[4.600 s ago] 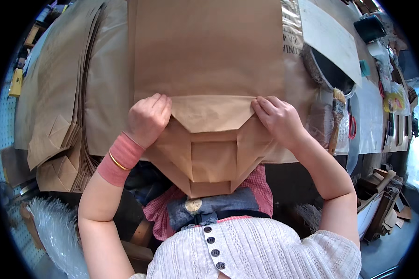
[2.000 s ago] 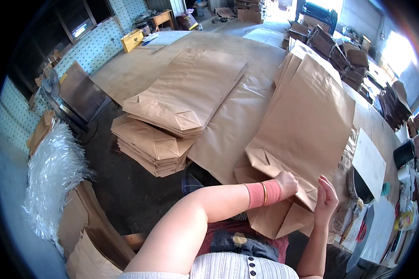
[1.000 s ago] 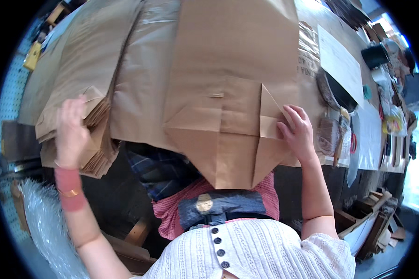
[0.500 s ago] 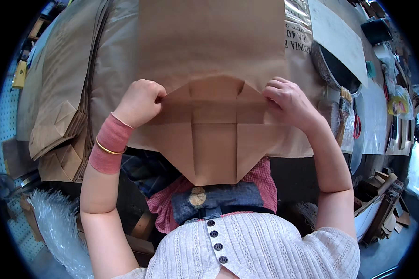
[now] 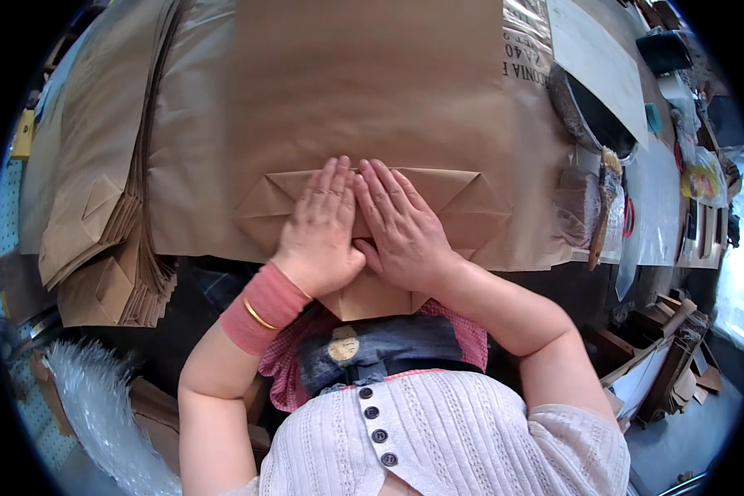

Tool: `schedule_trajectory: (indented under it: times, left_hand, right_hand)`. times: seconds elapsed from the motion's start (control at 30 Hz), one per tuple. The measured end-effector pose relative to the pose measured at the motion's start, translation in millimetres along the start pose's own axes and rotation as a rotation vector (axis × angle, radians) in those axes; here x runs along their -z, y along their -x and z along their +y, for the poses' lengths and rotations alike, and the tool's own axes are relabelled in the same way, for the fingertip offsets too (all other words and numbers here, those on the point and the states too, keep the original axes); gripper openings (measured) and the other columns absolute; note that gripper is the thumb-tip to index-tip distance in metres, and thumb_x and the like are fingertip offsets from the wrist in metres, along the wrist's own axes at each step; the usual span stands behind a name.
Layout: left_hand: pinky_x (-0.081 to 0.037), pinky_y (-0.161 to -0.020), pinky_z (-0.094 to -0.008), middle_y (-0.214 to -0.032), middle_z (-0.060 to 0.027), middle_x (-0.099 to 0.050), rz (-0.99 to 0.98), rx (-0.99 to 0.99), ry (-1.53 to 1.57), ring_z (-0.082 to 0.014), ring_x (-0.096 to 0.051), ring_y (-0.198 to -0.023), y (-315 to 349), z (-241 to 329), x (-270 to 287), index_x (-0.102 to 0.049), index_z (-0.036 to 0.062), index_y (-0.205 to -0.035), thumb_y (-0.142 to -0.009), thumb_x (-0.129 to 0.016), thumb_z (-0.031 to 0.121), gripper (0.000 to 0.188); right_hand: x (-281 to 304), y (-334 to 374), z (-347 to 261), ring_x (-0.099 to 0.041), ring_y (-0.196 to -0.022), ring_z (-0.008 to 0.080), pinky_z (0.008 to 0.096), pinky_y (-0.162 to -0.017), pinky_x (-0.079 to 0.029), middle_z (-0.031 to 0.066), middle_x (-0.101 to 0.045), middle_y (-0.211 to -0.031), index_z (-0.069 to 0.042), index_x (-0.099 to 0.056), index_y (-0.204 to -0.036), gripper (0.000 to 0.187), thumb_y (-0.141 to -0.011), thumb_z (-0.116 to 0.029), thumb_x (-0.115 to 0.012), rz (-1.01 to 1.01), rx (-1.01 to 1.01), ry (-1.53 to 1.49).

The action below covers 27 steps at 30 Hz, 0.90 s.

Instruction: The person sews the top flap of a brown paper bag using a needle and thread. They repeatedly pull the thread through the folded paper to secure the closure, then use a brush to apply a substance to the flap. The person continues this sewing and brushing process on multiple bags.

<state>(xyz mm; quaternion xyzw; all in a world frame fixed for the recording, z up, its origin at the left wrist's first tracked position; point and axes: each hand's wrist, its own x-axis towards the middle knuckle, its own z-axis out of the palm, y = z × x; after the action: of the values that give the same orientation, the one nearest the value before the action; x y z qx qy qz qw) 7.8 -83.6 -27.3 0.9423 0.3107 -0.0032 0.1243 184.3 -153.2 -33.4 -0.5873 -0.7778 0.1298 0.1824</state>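
A large flat brown paper bag (image 5: 364,91) lies on the table in front of me, its folded bottom flap (image 5: 463,202) toward me. My left hand (image 5: 321,227) and my right hand (image 5: 397,227) lie flat side by side on that flap, fingers together and pointing away, palms pressing the paper down. Neither hand grips anything. A pointed lower part of the fold (image 5: 372,302) hangs over the table's near edge below my wrists. A pink wristband and a gold bangle (image 5: 260,314) sit on my left wrist.
A thick stack of folded brown bags (image 5: 99,240) lies at the left. Brown sheet paper (image 5: 537,190) covers the table under the bag. A dark round pan (image 5: 591,116), a brush (image 5: 605,207) and a white sheet (image 5: 595,58) are at the right. Clear plastic wrap (image 5: 99,413) lies at lower left.
Half a second ago my hands were apart at the flap's two upper corners with the fold open. Now the flap is folded down and both hands lie together on its middle.
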Motion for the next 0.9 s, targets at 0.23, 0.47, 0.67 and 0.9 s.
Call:
schedule_trajectory:
  times: [0.23,0.47,0.67,0.9]
  left_hand:
    - [-0.016,-0.122,-0.0458,-0.159,-0.0236,-0.019,0.066,0.085,-0.021,-0.0368,-0.017,-0.149,24,-54,10,-0.016,-0.0050,-0.152,-0.080,-0.070,0.041,0.101]
    - [-0.045,-0.103,-0.0384,-0.124,-0.0177,-0.059,0.381,0.154,0.701,-0.0289,-0.058,-0.117,-13,-76,28,-0.045,-0.0014,-0.136,-0.075,-0.049,-0.009,0.062]
    - [-0.051,-0.077,-0.0403,-0.097,-0.0118,-0.064,0.746,0.004,0.219,-0.0330,-0.063,-0.088,-40,-24,18,-0.058,0.0053,-0.110,-0.077,-0.079,0.014,0.040]
    - [-0.053,-0.074,-0.0351,-0.096,-0.0115,-0.068,0.625,0.093,0.490,-0.0281,-0.067,-0.083,-34,-37,16,-0.064,0.0056,-0.103,-0.076,-0.082,0.013,0.033]
  right_hand:
    - [25,45,33,-0.032,-0.143,0.0384,0.0438,-0.119,-0.023,0.0247,-0.035,-0.153,0.005,-0.036,-0.145,0.089,-0.081,-0.044,-0.072,0.067,-0.263,0.139]
    - [61,25,30,-0.064,-0.088,0.0262,0.0376,-0.075,-0.053,0.0120,-0.065,-0.101,-0.002,-0.071,-0.100,0.021,-0.080,0.003,-0.070,0.467,-0.257,-0.448]
    - [23,-7,-14,-0.065,-0.082,0.0340,0.0402,-0.072,-0.054,0.0160,-0.063,-0.096,-0.002,-0.070,-0.105,0.022,-0.083,-0.004,-0.068,0.361,-0.179,-0.559]
    - [21,-12,-12,-0.066,-0.079,0.0352,0.0416,-0.071,-0.054,0.0168,-0.066,-0.093,-0.003,-0.071,-0.104,0.024,-0.081,-0.006,-0.068,0.351,-0.206,-0.667]
